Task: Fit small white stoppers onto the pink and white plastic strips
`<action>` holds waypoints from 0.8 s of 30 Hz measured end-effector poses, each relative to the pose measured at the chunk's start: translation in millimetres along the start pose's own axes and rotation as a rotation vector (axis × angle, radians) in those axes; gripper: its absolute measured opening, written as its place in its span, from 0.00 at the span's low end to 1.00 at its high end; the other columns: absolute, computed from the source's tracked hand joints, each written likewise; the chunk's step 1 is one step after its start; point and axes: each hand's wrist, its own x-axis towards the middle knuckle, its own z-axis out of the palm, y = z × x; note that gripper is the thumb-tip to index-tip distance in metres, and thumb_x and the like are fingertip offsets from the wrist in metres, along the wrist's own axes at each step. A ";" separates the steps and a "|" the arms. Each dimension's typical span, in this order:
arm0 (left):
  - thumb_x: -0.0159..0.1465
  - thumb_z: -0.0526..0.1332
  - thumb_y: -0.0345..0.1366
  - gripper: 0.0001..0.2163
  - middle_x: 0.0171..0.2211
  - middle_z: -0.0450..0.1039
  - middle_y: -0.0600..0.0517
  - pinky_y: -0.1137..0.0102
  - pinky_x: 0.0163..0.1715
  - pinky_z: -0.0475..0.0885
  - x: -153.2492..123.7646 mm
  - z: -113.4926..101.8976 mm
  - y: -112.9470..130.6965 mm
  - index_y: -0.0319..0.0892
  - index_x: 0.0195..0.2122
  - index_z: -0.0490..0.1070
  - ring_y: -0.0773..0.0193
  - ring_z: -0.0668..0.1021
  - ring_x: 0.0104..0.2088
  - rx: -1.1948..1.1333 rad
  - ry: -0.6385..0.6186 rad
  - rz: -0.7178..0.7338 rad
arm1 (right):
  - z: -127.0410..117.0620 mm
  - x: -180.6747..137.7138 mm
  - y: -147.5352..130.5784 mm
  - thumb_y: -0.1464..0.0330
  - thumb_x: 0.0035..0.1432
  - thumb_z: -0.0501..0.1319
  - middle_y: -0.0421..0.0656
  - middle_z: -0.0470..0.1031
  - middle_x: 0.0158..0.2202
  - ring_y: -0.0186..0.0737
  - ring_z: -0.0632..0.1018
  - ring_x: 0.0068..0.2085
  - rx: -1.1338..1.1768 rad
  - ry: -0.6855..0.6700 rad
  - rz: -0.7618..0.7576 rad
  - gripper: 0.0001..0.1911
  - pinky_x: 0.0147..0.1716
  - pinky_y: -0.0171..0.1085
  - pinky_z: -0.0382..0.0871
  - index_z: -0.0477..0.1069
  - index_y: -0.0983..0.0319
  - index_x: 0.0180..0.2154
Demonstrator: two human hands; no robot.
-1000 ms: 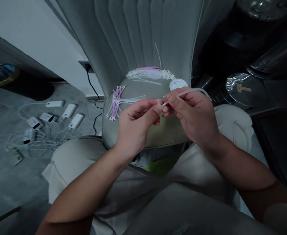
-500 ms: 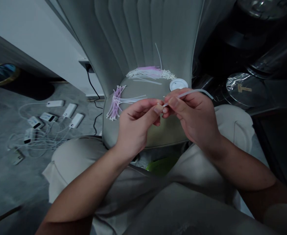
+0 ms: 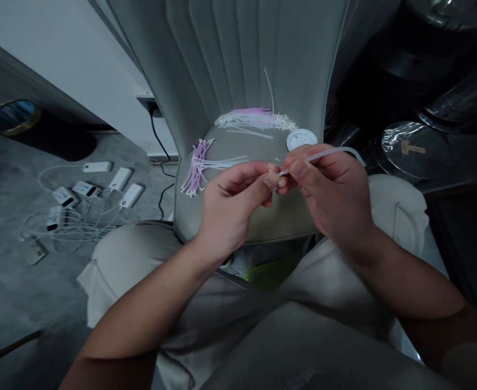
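Over the chair seat, my left hand (image 3: 231, 203) pinches the near end of a thin, translucent white strip (image 3: 331, 152) between thumb and fingertips. My right hand (image 3: 331, 187) is closed on the same strip, whose free end curves out past the knuckles to the right. Exactly what sits between the touching fingertips is hidden. Beyond the left hand lies a bundle of purple and white strips (image 3: 198, 165) with small white ends. A second pile of white and purple strips (image 3: 255, 117) rests at the back of the seat, near a round white lid (image 3: 301, 139).
The grey padded chair (image 3: 242, 49) stands between my knees. On the floor to the left are several white power banks (image 3: 131, 195) with tangled white cables (image 3: 79, 233). A black plug (image 3: 153, 109) sits in the wall socket. Dark glossy containers (image 3: 409, 146) stand at right.
The whole view has shifted slightly, so the scene sits a little further right. Both hands keep their hold on the strip, with little visible finger movement.
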 end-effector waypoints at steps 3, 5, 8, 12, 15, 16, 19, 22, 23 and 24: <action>0.57 0.73 0.39 0.06 0.27 0.80 0.54 0.75 0.24 0.68 0.6 0.1 0.4 0.45 0.33 0.81 0.70 0.78 0.27 0.000 -0.001 0.002 | 0.3 -0.4 0.6 0.64 0.59 0.70 0.38 0.78 0.29 0.32 0.78 0.31 0.013 0.007 -0.003 0.07 0.33 0.34 0.78 0.79 0.59 0.31; 0.57 0.73 0.38 0.05 0.27 0.80 0.54 0.75 0.24 0.68 0.8 0.1 0.4 0.45 0.33 0.82 0.70 0.78 0.28 -0.014 -0.011 0.007 | 0.1 -0.4 2.0 0.65 0.60 0.70 0.38 0.78 0.29 0.31 0.78 0.30 0.040 0.004 -0.017 0.06 0.33 0.33 0.78 0.80 0.59 0.31; 0.58 0.72 0.37 0.04 0.28 0.80 0.54 0.75 0.25 0.68 0.8 0.2 0.4 0.44 0.32 0.82 0.71 0.78 0.28 -0.027 -0.017 0.012 | -0.1 -0.4 3.0 0.65 0.60 0.69 0.38 0.78 0.29 0.31 0.78 0.30 0.046 0.000 -0.024 0.06 0.32 0.33 0.77 0.80 0.59 0.32; 0.57 0.73 0.37 0.05 0.26 0.79 0.55 0.76 0.24 0.68 0.3 0.4 0.3 0.44 0.32 0.82 0.71 0.78 0.27 -0.005 -0.004 -0.003 | 0.5 -0.6 2.1 0.63 0.59 0.70 0.38 0.78 0.29 0.32 0.78 0.30 0.002 0.016 0.001 0.07 0.32 0.34 0.78 0.79 0.59 0.31; 0.56 0.73 0.38 0.05 0.25 0.78 0.55 0.75 0.25 0.68 0.1 0.0 0.0 0.44 0.32 0.81 0.71 0.77 0.26 -0.005 0.001 -0.003 | 1.0 -0.7 1.8 0.63 0.59 0.70 0.38 0.79 0.29 0.32 0.78 0.30 -0.003 0.018 -0.002 0.07 0.32 0.34 0.78 0.79 0.59 0.31; 0.56 0.73 0.38 0.06 0.25 0.78 0.55 0.75 0.25 0.68 0.1 -0.2 -0.2 0.44 0.32 0.81 0.71 0.77 0.26 -0.006 0.000 0.002 | 1.0 -0.7 1.9 0.63 0.59 0.70 0.38 0.79 0.30 0.32 0.79 0.30 -0.001 0.015 -0.004 0.07 0.32 0.34 0.78 0.79 0.59 0.31; 0.57 0.73 0.39 0.06 0.26 0.79 0.55 0.74 0.27 0.70 0.0 -1.0 -0.8 0.45 0.33 0.81 0.70 0.78 0.27 0.003 -0.002 0.007 | 0.6 -0.3 2.4 0.63 0.59 0.70 0.38 0.79 0.30 0.31 0.78 0.30 -0.008 0.016 -0.007 0.07 0.32 0.33 0.78 0.79 0.59 0.31; 0.58 0.73 0.38 0.05 0.27 0.79 0.54 0.73 0.29 0.72 -0.4 -1.3 -1.4 0.45 0.34 0.82 0.69 0.79 0.29 0.000 -0.005 0.012 | 0.1 0.0 3.2 0.62 0.59 0.70 0.38 0.78 0.30 0.31 0.78 0.30 -0.029 0.024 -0.009 0.08 0.32 0.34 0.78 0.79 0.59 0.30; 0.58 0.73 0.37 0.04 0.28 0.80 0.54 0.72 0.30 0.73 -0.5 -1.3 -1.5 0.45 0.34 0.82 0.69 0.79 0.29 -0.009 -0.011 0.015 | 0.1 0.0 3.6 0.62 0.59 0.70 0.38 0.78 0.30 0.31 0.78 0.30 -0.024 0.024 -0.014 0.08 0.32 0.34 0.78 0.79 0.59 0.30; 0.58 0.72 0.37 0.04 0.28 0.80 0.54 0.72 0.31 0.73 -0.7 -1.2 -1.6 0.45 0.33 0.82 0.69 0.80 0.29 -0.022 -0.019 0.019 | 0.1 0.0 3.9 0.63 0.60 0.70 0.38 0.78 0.30 0.31 0.78 0.30 -0.014 0.021 -0.021 0.08 0.32 0.34 0.78 0.79 0.59 0.31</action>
